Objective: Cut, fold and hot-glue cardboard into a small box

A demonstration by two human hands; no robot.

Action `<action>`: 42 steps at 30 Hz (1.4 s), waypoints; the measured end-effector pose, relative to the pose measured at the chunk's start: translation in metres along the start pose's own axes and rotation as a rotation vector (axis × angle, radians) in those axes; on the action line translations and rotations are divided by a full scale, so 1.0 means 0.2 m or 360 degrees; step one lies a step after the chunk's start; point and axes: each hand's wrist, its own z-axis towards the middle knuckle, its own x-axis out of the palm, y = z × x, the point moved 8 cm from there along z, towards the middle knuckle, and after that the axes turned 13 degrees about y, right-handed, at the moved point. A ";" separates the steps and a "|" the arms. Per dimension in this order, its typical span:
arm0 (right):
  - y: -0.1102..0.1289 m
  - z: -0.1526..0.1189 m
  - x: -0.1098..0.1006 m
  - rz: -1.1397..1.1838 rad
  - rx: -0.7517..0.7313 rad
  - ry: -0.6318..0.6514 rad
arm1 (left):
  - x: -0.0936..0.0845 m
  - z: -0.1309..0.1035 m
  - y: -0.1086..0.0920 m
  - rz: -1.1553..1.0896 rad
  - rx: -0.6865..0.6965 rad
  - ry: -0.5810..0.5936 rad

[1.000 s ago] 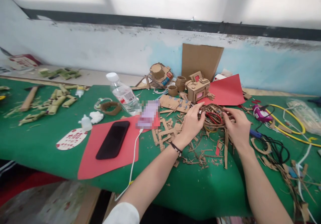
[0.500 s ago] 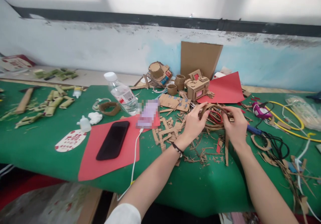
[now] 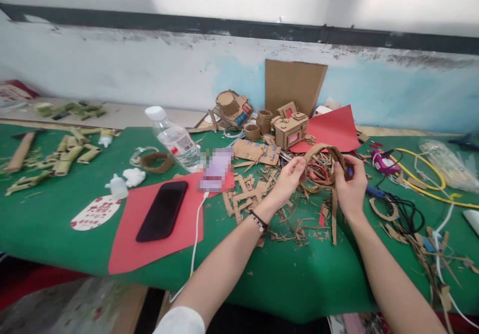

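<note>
Between my two hands is a cardboard ring (image 3: 325, 148), tilted so that its opening faces me. My left hand (image 3: 290, 178) pinches its left side with thumb and fingers. On the opposite side my right hand (image 3: 351, 181) grips the ring, thumb towards me and fingers behind. Through the opening, red loops (image 3: 319, 173) of something show, too cluttered to name. Cardboard scraps (image 3: 247, 196) and shavings lie below and around both hands. Beyond the ring stands a small cardboard camera model (image 3: 290, 128), with another cardboard model (image 3: 232, 108) to its left.
A clear water bottle (image 3: 175, 139) leans at a slant near a black phone (image 3: 161, 211) on red paper (image 3: 123, 239). A white cable (image 3: 195, 234) runs to the table's front edge. At right lie a blue-handled tool (image 3: 376, 191) and a yellow cord (image 3: 436, 171); bamboo pieces (image 3: 69, 154) lie left.
My hands have tipped the cardboard ring up, so its opening now faces me more. The left hand's grip has moved lower on the ring's side. The whole view has shifted slightly.
</note>
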 end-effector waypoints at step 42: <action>-0.09 -0.01 0.17 0.0136 0.0161 0.0690 | 0.05 -0.05 -0.03 -0.0595 -0.0309 0.0110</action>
